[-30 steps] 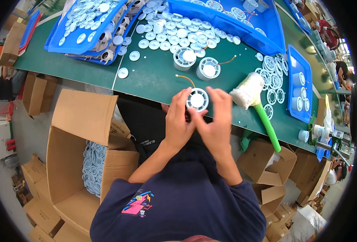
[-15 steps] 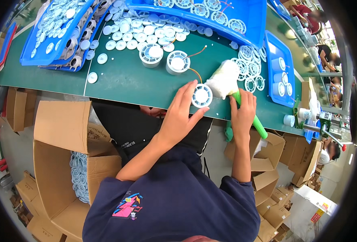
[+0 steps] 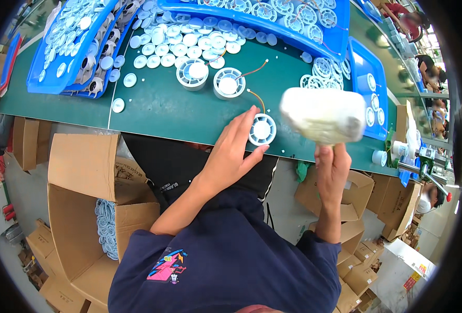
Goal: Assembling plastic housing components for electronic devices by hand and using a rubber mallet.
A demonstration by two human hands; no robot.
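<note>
White mallet (image 3: 322,115) held above the green table (image 3: 163,112)

Your right hand (image 3: 333,168) is wrapped around the mallet just below its head. Your left hand (image 3: 232,152) is spread wide, fingers at the left side and thumb at the near side of the round white part (image 3: 262,130), which sits by the table's near edge, its orange wire (image 3: 261,101) trailing far. Two wired cups (image 3: 229,83) stand farther left; pale discs (image 3: 189,40) lie beyond them.

Pale round housing (image 3: 262,130) and white-headed mallet (image 3: 322,115).
Housing is standing spoked face up near the front edge of the worktop (image 3: 158,115), thin orange-brown lead (image 3: 258,98) curving from its far side; mallet is being held up to its right, barrel-shaped head lying crosswise.
</note>
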